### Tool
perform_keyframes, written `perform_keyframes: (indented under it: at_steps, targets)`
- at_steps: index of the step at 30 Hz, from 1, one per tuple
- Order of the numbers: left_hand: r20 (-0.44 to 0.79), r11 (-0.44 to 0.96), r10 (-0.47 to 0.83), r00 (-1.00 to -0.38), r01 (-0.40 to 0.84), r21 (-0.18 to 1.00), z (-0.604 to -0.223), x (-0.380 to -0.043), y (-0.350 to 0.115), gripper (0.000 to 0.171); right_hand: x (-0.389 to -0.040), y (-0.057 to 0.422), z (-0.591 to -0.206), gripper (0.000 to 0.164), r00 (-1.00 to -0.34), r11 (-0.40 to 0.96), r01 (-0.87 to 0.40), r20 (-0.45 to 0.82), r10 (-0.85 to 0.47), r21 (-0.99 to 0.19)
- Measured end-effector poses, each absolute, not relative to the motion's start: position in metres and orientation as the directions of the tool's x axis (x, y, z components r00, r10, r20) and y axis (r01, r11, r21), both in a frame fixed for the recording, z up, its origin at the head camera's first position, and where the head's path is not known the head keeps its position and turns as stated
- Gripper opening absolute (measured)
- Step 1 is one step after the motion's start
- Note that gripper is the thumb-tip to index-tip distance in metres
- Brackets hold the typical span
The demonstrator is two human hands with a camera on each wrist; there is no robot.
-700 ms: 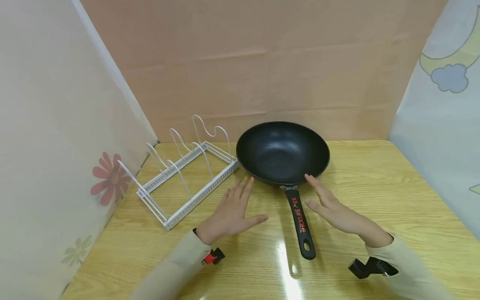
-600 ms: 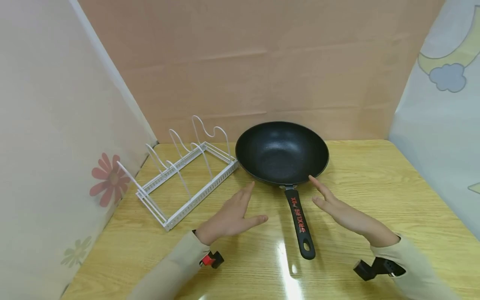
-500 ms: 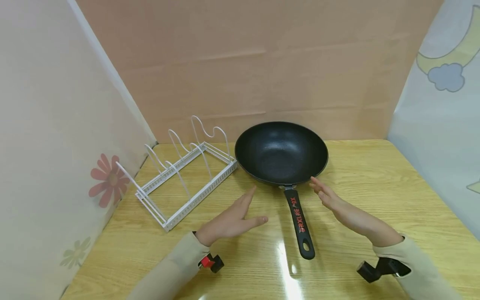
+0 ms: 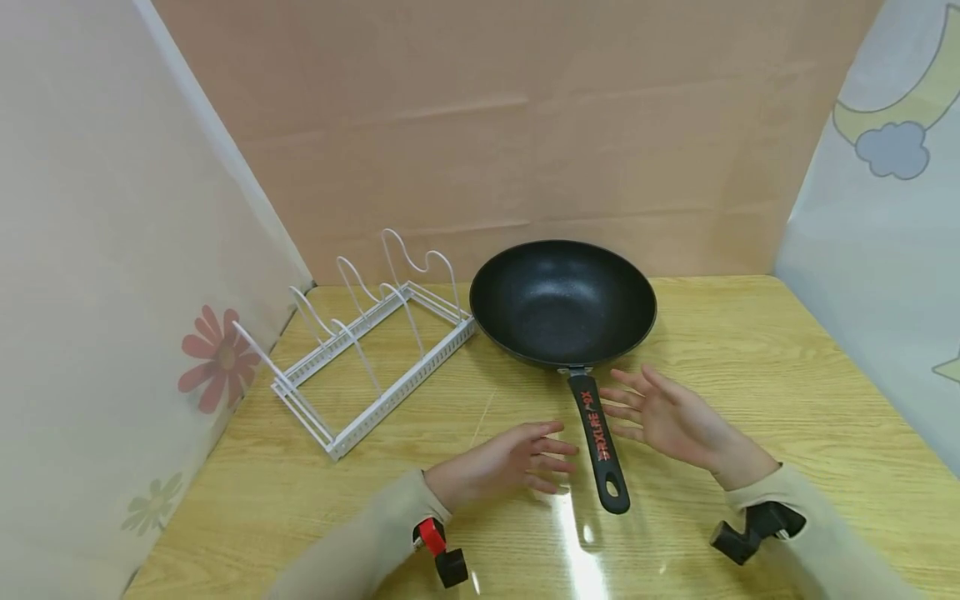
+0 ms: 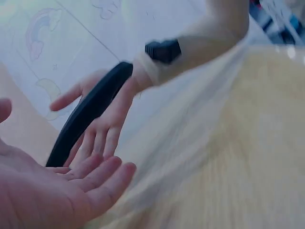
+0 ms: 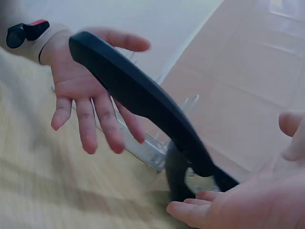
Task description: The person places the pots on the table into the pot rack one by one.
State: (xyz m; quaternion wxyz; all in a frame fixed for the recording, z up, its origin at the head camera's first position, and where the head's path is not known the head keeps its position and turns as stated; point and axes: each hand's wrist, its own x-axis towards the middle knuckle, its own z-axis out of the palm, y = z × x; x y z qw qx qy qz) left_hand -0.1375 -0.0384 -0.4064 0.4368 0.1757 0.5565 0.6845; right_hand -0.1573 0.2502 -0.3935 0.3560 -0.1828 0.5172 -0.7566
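Note:
A black wok [image 4: 562, 304] rests on the wooden table in the head view, its long handle [image 4: 597, 442] with red lettering pointing toward the person. Left of that handle, my left hand [image 4: 517, 462] is held with its palm turned inward and fingers spread, holding nothing. On the opposite side, my right hand [image 4: 675, 421] faces it with loosely extended fingers, its tips close to the handle; whether they touch it I cannot tell. Both wrist views show the handle [image 5: 90, 112] standing between the two relaxed hands, and the wok's bowl is mostly out of sight there.
A white wire pan rack [image 4: 382, 400] with upright loops stands left of the wok, very near its rim. Behind them rises a tan backdrop [image 4: 487, 142]. Pale decorated panels flank the wooden table [image 4: 750, 367] on both sides.
My left hand has moved toward the person and to the right, turning its palm inward beside the handle. My right hand has turned and come slightly closer to the handle. Wok and rack stay put.

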Motion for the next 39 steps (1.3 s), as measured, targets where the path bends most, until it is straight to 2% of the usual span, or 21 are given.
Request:
perform_keyframes:
  at_steps: [3, 6, 9, 12, 14, 20, 23, 26, 33, 39]
  targets:
    - [-0.228, -0.116, 0.835, -0.5, -0.566, 0.816, -0.407, -0.135, -0.028, 0.07, -0.157, 0.243, -0.395, 0.074, -0.672, -0.24, 0.419, -0.122, -0.73, -0.875]
    - [-0.219, -0.171, 0.865, -0.451, -0.676, 0.717, -0.405, -0.132, -0.019, 0.076, -0.158, 0.235, -0.399, 0.076, -0.674, -0.266, 0.469, -0.146, -0.724, -0.842]
    - [-0.202, -0.195, 0.89, -0.408, -0.743, 0.641, -0.404, -0.129, -0.01, 0.079, -0.161, 0.229, -0.404, 0.069, -0.658, -0.308, 0.517, -0.141, -0.74, -0.799]
    - [-0.182, -0.219, 0.903, -0.389, -0.782, 0.584, -0.405, -0.124, 0.001, 0.077, -0.165, 0.224, -0.411, 0.058, -0.611, -0.351, 0.578, -0.106, -0.784, -0.737]
    - [-0.169, -0.238, 0.907, -0.385, -0.801, 0.549, -0.406, -0.12, 0.008, 0.074, -0.167, 0.221, -0.414, 0.056, -0.576, -0.369, 0.617, -0.08, -0.814, -0.695]
    - [-0.188, -0.294, 0.88, -0.436, -0.812, 0.504, -0.406, -0.108, 0.026, 0.058, -0.172, 0.21, -0.42, 0.059, -0.519, -0.416, 0.668, 0.015, -0.855, -0.617]
    - [-0.224, -0.324, 0.848, -0.481, -0.803, 0.499, -0.403, -0.105, 0.031, 0.037, -0.175, 0.205, -0.419, 0.06, -0.53, -0.456, 0.671, 0.052, -0.846, -0.585]
    - [-0.252, -0.33, 0.828, -0.501, -0.798, 0.504, -0.401, -0.102, 0.034, 0.021, -0.177, 0.202, -0.418, 0.062, -0.56, -0.483, 0.665, 0.047, -0.827, -0.57]
    - [-0.245, -0.332, 0.817, -0.523, -0.772, 0.542, -0.401, -0.1, 0.038, 0.011, -0.178, 0.198, -0.418, 0.049, -0.615, -0.522, 0.648, 0.023, -0.788, -0.554]
    - [-0.212, -0.337, 0.817, -0.535, -0.743, 0.578, -0.403, -0.1, 0.039, 0.015, -0.179, 0.193, -0.42, 0.041, -0.584, -0.534, 0.695, 0.054, -0.81, -0.482]
